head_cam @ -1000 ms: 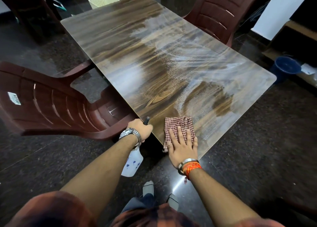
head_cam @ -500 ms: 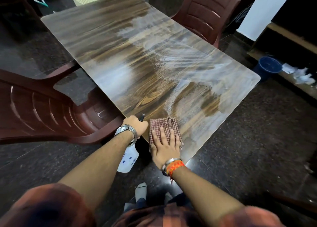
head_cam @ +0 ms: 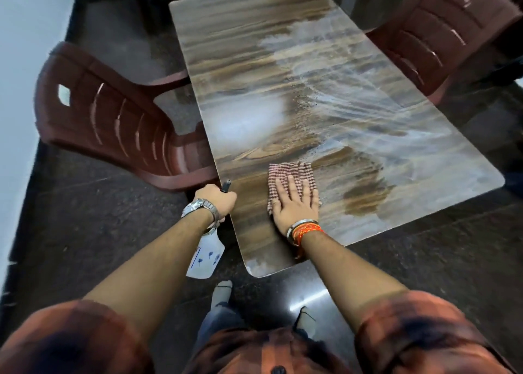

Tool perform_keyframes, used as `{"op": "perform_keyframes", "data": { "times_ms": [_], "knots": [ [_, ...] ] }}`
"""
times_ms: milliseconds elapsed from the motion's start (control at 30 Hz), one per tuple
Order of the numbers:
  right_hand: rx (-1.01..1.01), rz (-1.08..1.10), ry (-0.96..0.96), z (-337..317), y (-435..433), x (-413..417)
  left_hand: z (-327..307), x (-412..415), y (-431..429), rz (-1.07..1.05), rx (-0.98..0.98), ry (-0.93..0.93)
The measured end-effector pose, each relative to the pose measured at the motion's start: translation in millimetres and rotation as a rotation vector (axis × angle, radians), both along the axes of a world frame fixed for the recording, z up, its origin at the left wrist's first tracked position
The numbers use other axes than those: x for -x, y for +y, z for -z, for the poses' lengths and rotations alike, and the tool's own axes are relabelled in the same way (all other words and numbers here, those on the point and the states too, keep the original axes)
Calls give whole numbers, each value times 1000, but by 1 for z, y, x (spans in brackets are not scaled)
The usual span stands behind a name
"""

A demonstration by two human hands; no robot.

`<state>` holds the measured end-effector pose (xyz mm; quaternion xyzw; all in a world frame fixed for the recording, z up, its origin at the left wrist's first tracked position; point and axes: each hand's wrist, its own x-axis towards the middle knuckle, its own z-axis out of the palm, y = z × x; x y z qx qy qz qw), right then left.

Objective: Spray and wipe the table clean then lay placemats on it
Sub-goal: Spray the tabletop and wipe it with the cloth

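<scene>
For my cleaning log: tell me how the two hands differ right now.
The left hand grips the spray bottle, held beside the table; the right hand lies flat, fingers spread, pressing the checked cloth onto it. The left wrist wears a metal watch; the right wrist an orange thread band. Both forearms are bare.

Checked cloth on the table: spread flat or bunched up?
Flat, not bunched: the cloth lies on the table, pressed under the right hand, fingers straight.

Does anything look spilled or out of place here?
Only the table looks messy: whitish streaks smear its middle and right side, likely spray not yet wiped. The right hand presses a checked cloth near them; the left hand grips a spray bottle. Nothing looks broken.
</scene>
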<state>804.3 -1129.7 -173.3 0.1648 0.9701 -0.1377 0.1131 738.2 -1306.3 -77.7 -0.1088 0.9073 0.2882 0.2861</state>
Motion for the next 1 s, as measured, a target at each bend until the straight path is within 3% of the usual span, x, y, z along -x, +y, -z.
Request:
{"op": "perform_keyframes", "data": {
  "times_ms": [100, 267, 367, 667, 767, 833, 1000],
  "knots": [
    [40, 4, -31, -5, -13, -2, 1, -26, 0, -96, 29, 15],
    [101, -489, 34, -6, -64, -18, -3, -50, 0, -148, 82, 16],
    [65, -543, 66, -3, -48, -9, -6, -44, 1, -171, 83, 31],
    [-20, 41, 29, 9, 97, 48, -10, -34, 17, -215, 69, 30],
    [-1, 159, 10, 4, 100, 55, -11, -28, 20, -218, 68, 12],
    [-2, 57, 16, -1, 75, 46, -9, -25, 22, -224, 67, 4],
    [99, -516, 21, -5, -13, -30, -2, -29, 25, -247, 96, 1]
  ]
}}
